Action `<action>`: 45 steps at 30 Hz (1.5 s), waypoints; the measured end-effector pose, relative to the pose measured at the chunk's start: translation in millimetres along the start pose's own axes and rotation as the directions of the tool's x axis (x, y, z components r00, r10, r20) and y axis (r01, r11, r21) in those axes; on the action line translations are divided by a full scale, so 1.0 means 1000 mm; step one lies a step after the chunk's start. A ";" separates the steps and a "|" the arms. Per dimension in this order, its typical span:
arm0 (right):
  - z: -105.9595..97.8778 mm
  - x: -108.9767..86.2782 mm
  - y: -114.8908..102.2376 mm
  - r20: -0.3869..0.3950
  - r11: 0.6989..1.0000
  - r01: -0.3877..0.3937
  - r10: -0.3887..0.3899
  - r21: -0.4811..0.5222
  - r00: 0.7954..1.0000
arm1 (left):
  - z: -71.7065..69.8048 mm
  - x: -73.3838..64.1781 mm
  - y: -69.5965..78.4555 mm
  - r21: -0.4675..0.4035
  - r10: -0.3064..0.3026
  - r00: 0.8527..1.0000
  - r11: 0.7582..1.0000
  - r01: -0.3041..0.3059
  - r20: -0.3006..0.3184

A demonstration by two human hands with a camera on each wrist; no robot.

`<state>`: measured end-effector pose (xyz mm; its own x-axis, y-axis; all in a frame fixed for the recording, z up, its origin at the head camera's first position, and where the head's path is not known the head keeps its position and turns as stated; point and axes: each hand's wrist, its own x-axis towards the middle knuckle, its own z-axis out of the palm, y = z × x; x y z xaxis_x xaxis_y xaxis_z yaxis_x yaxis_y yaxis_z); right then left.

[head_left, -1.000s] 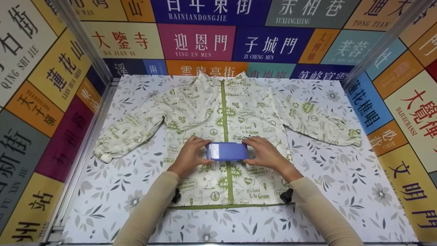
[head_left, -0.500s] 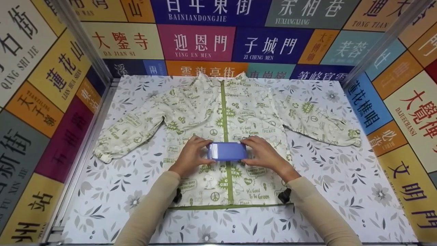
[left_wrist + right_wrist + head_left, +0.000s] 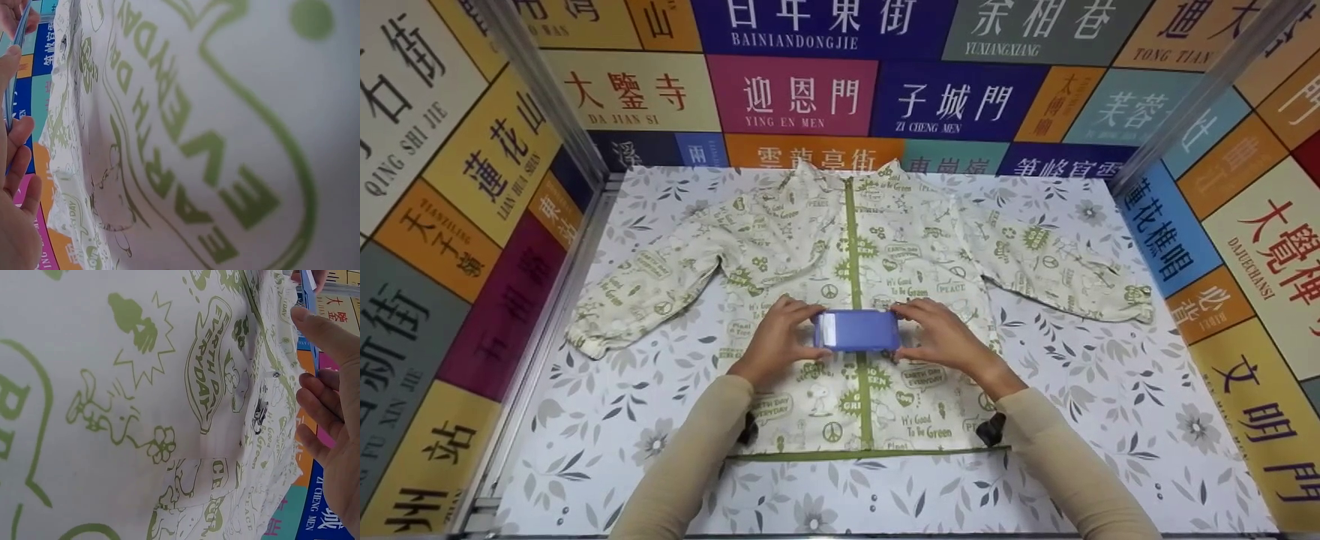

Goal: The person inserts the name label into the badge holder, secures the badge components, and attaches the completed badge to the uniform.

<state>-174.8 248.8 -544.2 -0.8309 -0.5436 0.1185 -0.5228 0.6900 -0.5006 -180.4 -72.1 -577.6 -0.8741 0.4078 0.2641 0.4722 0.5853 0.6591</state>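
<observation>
Both hands hold a thin blue phone-shaped slab (image 3: 859, 330) level above the front of a jacket. My left hand (image 3: 780, 337) pinches its left end between thumb and fingers, beside a whitish patch. My right hand (image 3: 949, 341) pinches the right end the same way. Seen edge-on, the slab (image 3: 310, 320) is very thin in the right wrist view. The white jacket (image 3: 787, 225) with green cartoon print lies spread out face up, sleeves out to both sides. A green strip (image 3: 866, 412) runs down its front.
The jacket lies on a white floral-patterned tabletop (image 3: 652, 480). Colourful panels (image 3: 799, 94) with Chinese lettering wall the back and both sides. Metal frame posts (image 3: 551, 82) stand at the back corners. Dark wrist-worn pieces (image 3: 990, 430) sit close above the jacket's hem.
The slab and both hands have shifted only very slightly. Both hands keep their hold on its ends, and the jacket lies as before.
</observation>
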 end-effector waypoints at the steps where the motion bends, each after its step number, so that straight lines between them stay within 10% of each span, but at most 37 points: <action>1: 0.000 0.000 0.001 -0.003 1.000 0.001 -0.001 0.009 1.000 | -0.001 0.000 0.000 -0.004 -0.005 1.000 1.000 0.005 -0.001; 45: 0.008 0.007 -0.001 -0.057 0.997 0.033 -0.028 0.075 0.998 | 0.003 0.003 0.006 -0.094 -0.066 0.996 0.993 0.071 0.059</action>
<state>-178.7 240.0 -549.7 -0.8252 -0.5350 0.1811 -0.5338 0.6339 -0.5596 -179.8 -65.8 -574.9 -0.8951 0.4088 0.1780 0.3957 0.5442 0.7398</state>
